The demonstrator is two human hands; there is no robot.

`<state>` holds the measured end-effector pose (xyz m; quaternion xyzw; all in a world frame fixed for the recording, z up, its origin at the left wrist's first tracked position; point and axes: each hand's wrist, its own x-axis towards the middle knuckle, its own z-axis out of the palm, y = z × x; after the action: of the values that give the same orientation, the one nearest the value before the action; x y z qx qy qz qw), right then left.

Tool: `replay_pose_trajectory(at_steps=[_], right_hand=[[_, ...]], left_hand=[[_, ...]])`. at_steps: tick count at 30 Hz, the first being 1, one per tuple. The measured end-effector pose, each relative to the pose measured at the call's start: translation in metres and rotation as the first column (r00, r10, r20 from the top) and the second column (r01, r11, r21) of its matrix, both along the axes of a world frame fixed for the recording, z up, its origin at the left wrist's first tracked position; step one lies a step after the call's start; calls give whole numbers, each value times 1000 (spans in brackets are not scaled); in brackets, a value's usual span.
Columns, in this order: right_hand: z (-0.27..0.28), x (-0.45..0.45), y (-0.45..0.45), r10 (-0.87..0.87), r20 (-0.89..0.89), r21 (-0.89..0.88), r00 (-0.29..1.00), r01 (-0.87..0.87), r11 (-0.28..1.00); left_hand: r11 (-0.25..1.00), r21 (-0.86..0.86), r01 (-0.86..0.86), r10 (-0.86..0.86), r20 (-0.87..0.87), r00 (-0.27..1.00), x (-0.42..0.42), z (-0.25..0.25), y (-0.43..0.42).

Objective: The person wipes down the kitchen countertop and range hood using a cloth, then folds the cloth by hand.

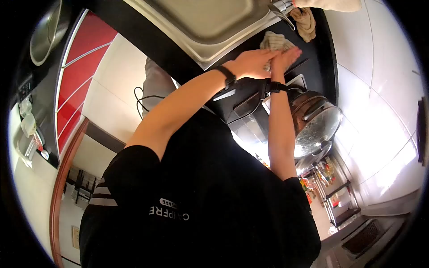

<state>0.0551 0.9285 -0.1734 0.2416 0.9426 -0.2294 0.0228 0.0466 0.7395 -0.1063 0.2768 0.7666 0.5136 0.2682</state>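
Note:
My left hand [254, 64] reaches across from the left, its fingers closed around part of a light striped cloth [275, 40]. A bunched end of the cloth shows beyond my hands, and a small bit shows below the left fingers. My right hand [287, 58] is pressed against the left hand and the cloth, its fingers stretched out flat. Where the hands overlap, the left fingertips are partly hidden. Both wrists wear dark bands. Beneath the hands is a black countertop [319, 62].
A steel sink [196, 27] lies ahead, with a metal tap [282, 8] and a crumpled brown cloth [305, 24] beside it. At right stands a pot with a glass lid [317, 131]. A black cable [243, 117] runs near the counter; red cabinet fronts [85, 58] are at left.

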Motion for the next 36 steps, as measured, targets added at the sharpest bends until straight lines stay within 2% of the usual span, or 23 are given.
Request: replay_pose_trajectory(at_steps=[3,4,5,8,11,13,14,15,16,17,19,20,23,24,27,28,31,34,36], right_hand=[[7,-2,12,-295,76,-50,952,299,953],[6,-10,11,-359,96,-47,928,365,930],[4,-18,7,-418,118,-48,901,426,904],[10,-41,-8,-273,59,-81,960,277,958],[-3,-51,-17,155,-57,-82,986,-159,984],[3,-50,-29,206,-95,-188,974,-220,957],[23,-54,-42,210,-126,-242,970,-235,941],[32,-55,-50,214,-156,-296,964,-252,921],[22,-51,-49,181,-289,-286,940,-265,921],[26,-48,-48,172,-246,-278,954,-239,930],[34,-42,-44,157,-157,-263,975,-195,945],[31,-40,-33,210,-187,-264,960,-255,930],[21,-43,5,139,-137,-124,981,-156,980],[29,-44,12,60,-37,-150,998,-64,987],[13,-41,46,-265,144,-27,953,271,962],[14,-38,47,-314,110,-61,943,322,945],[8,-42,44,-336,110,23,935,336,942],[14,-48,31,-227,109,47,968,224,974],[8,-53,22,-28,40,56,999,26,998]], left_hand=[[998,-67,-15,9,-91,996,-1,-6,28],[997,-70,21,-20,10,1000,-5,-2,27],[996,-84,9,-5,41,999,-7,2,23],[990,-134,-37,53,122,991,-16,4,4],[978,-172,-119,150,181,972,-14,20,-20],[961,-72,-265,270,65,961,-2,8,-26],[971,-114,-211,228,177,957,-5,19,-32],[969,-88,-233,244,150,958,-3,15,-30],[965,-61,-254,260,124,958,1,11,-28],[960,-34,-277,279,101,955,3,7,-24],[975,-54,-215,220,115,969,2,0,-15],[981,-59,-187,192,97,977,1,-4,-9],[995,-77,-68,79,147,986,-7,-2,16],[996,-67,-53,63,144,988,-11,-1,27],[997,-75,36,-25,147,989,-27,-2,53],[993,-92,78,-63,159,985,-32,3,55],[974,-171,150,-121,166,979,-40,13,50],[970,-194,147,-116,160,980,-39,10,39],[978,-177,107,-74,185,980,-35,7,26]])
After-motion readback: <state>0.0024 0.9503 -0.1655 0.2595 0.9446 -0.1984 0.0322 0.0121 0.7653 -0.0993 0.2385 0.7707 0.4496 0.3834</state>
